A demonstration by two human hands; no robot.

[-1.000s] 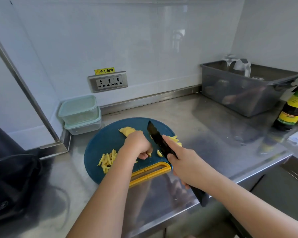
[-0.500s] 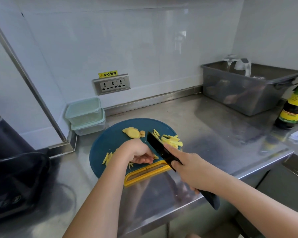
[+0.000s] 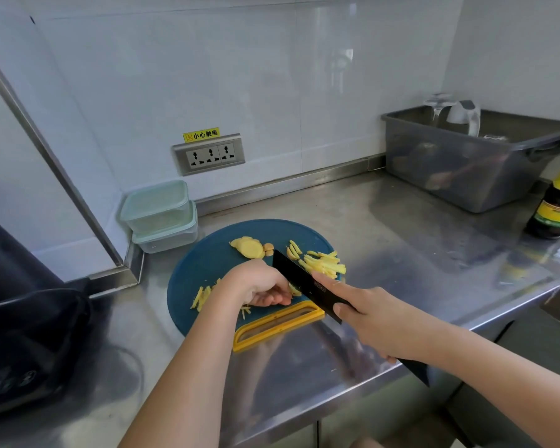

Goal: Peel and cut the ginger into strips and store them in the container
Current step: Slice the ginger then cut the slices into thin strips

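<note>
Steel surface [image 3: 401, 227] meets white tiled walls [image 3: 207, 76], with a grey tub [image 3: 450, 169] at 2 o'clock and a black appliance [image 3: 29, 334] at 8. At centre lies the blue cutting board [image 3: 207, 263], with stacked containers [image 3: 159, 215] at its 10 o'clock. The right hand [image 3: 379, 324] wraps its fingers round the black knife [image 3: 304, 282], forefinger along the blade. The left hand [image 3: 256, 286] curls its fingers onto a ginger piece [image 3: 294, 288] beside it. Cut ginger strips [image 3: 324, 263] lie at the board's 2 o'clock.

head cam, looking fwd-down, close
</note>
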